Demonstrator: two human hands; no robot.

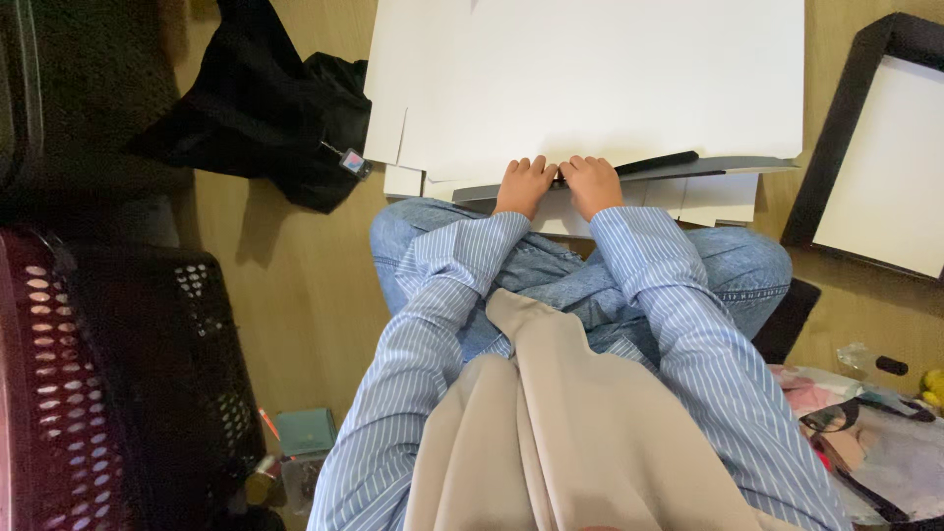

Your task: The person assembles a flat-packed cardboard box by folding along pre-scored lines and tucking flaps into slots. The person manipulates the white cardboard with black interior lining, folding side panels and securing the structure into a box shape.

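White board sheet [590, 79] is lying on the wooden floor [295, 295], its near edge at the knees; left hand [524, 184] and right hand [593, 183], fingers curled, are pressing a dark straightedge [649, 163] there, likely steadying it.

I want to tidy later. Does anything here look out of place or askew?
Yes. A black garment lies crumpled on the wooden floor, and small white offcuts stick out unevenly beside the big white sheet under both hands.

I see a white board [590, 79], blue-and-white striped sleeves [678, 324], blue jeans [551, 275], a black-framed panel [865, 147] and a tan floor [285, 295].
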